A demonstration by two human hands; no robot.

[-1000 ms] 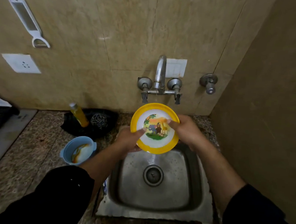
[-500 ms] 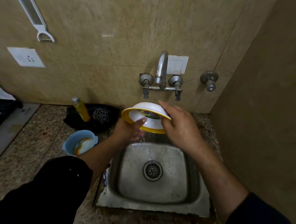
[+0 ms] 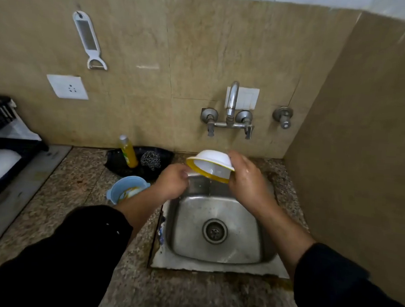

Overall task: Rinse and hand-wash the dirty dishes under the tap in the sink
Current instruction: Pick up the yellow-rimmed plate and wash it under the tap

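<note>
Sink sits empty below, catching runoff. Right hand wraps the bowl at its right side, gripping it. Left hand is curled at the left rim; can't tell if it actually pinches. The bowl is upside down and tilted over the sink's back edge, under the tap, likely so the outside rinses and water drains off. Blue bowl, looks dirty, waits on the counter left of the sink. Bottle and scrubber stand behind it, within reach.
</note>
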